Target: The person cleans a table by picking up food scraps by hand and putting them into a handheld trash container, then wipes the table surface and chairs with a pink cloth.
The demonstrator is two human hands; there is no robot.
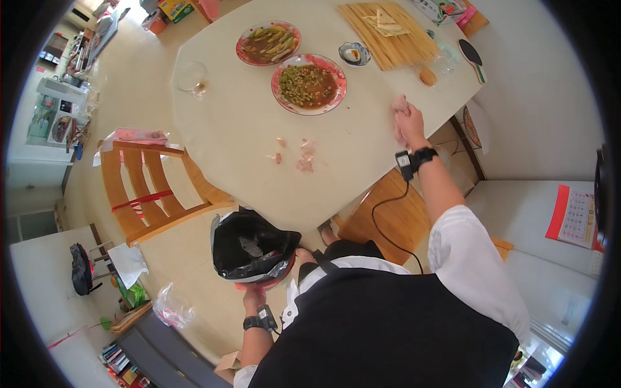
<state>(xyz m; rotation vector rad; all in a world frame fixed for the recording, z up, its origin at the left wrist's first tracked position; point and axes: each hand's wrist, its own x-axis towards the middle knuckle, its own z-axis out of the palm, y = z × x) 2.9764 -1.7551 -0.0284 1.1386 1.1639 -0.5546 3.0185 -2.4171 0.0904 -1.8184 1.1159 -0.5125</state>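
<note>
My right hand is closed around a crumpled pink cloth, low over the right side of the white table. My left hand grips the near rim of a trash bin lined with a black plastic bag; its fingers are partly hidden. The bin is held beside the table's front edge, its mouth facing up, with some clear plastic inside. Thin scraps of peel or film lie on the tabletop beyond the bin, next to small pinkish-brown bits.
Beyond the scraps sit a plate of chopped greens in sauce, a second plate of food, a small bowl and a bamboo mat with flatbread. A glass bowl stands left. Wooden chairs flank the table.
</note>
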